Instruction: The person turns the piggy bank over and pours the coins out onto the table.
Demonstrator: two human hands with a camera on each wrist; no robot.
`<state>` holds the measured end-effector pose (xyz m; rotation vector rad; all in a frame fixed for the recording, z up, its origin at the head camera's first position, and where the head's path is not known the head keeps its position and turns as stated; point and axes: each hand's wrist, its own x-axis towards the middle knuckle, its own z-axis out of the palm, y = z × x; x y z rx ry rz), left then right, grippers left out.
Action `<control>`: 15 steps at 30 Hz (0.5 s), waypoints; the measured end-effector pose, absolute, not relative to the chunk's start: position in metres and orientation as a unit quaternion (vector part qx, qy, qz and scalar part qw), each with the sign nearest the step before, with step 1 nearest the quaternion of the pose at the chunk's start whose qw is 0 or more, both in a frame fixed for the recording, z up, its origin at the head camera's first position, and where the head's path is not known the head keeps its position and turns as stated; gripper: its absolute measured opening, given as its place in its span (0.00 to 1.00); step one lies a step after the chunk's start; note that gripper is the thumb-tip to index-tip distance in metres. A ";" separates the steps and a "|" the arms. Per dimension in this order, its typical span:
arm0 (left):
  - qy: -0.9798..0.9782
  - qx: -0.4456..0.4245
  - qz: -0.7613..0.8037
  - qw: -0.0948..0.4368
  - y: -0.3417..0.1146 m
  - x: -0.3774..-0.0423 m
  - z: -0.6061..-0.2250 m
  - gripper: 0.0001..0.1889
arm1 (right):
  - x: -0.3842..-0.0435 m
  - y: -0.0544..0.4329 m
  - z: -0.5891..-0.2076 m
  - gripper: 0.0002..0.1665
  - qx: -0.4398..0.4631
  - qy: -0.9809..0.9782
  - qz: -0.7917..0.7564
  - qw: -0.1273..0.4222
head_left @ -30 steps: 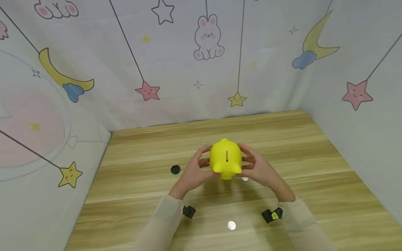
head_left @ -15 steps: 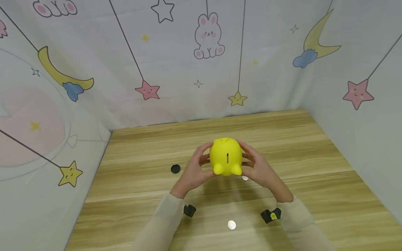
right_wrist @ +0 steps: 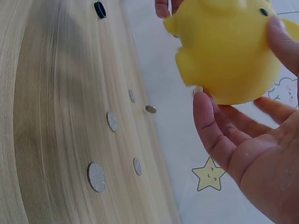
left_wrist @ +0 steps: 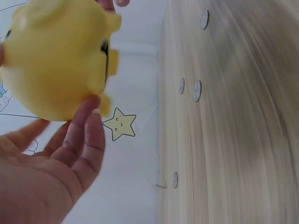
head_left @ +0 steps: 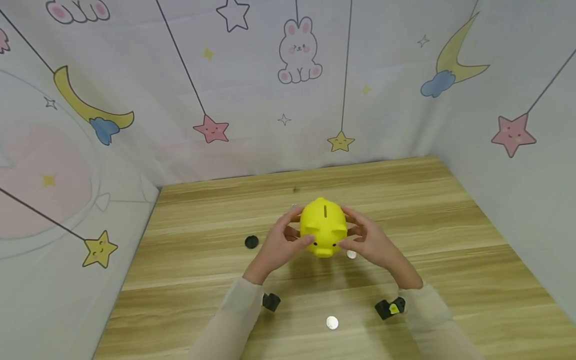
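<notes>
A yellow piggy bank (head_left: 323, 220) is held above the wooden table between both hands, its coin slot on top and its snout facing the wearer. My left hand (head_left: 280, 247) grips one side, thumb beside the eye and fingers underneath. On the other side, my right hand (head_left: 374, 244) holds it the same way. A dark round opening shows in the underside of the piggy bank (left_wrist: 60, 56) in the left wrist view. Silver coins lie below, including one coin (head_left: 332, 322) near the wearer and another coin (head_left: 351, 254) by the right hand.
A black round cap (head_left: 251, 242) lies left of the hands. Another coin (head_left: 294, 206) is behind the left fingers. In the right wrist view a blurred coin (right_wrist: 150, 109) appears near the table's far edge. Patterned cloth walls (head_left: 252, 90) enclose the wooden table (head_left: 202, 210).
The piggy bank has rocked, tipping so that its face now shows and its slot sits farther back. Both thumbs now lie beside the eyes. A small dark spot has appeared behind it.
</notes>
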<state>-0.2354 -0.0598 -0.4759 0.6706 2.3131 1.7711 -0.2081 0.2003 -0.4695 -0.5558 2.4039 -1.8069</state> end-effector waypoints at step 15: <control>0.799 0.177 0.558 0.134 -0.052 -0.230 -0.480 0.32 | -0.209 0.188 -0.469 0.49 -0.037 0.820 -0.552 0.149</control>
